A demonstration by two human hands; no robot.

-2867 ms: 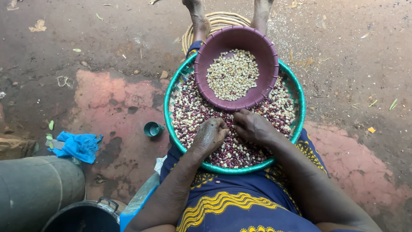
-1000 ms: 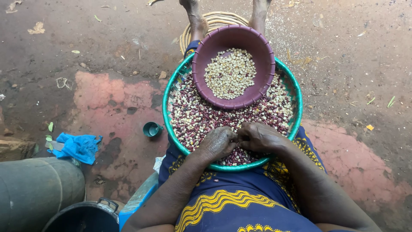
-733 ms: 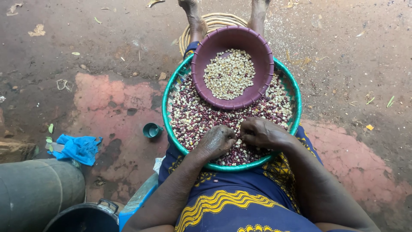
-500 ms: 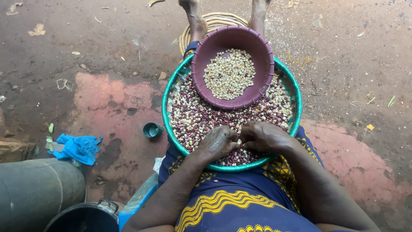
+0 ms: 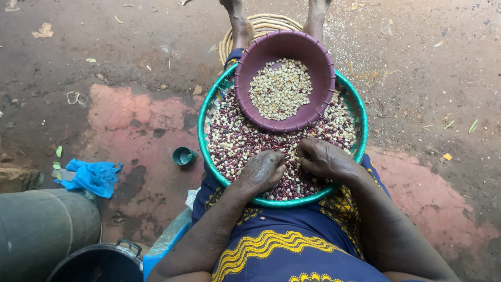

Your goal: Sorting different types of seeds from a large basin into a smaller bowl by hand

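Observation:
A round green-rimmed basket tray (image 5: 204, 121) rests on my lap, full of mixed dark red and pale beans (image 5: 235, 141). A purple plastic bowl (image 5: 318, 57) sits in its far half and holds pale sorted kernels (image 5: 279, 89). My left hand (image 5: 262, 169) lies palm down on the beans near the tray's near edge, fingers curled. My right hand (image 5: 324, 158) rests close beside it on the beans, fingers bent and pinching at them. What lies under either palm is hidden.
A woven straw mat (image 5: 261, 23) lies under my feet beyond the tray. On the dirt floor to the left are a small teal cup (image 5: 183, 155) and a blue cloth (image 5: 93, 176). A grey drum (image 5: 42, 230) and black pot (image 5: 99, 263) stand at the lower left.
Both hands have slid back toward the tray's near edge and drawn closer together. The bowl and tray have stayed in place.

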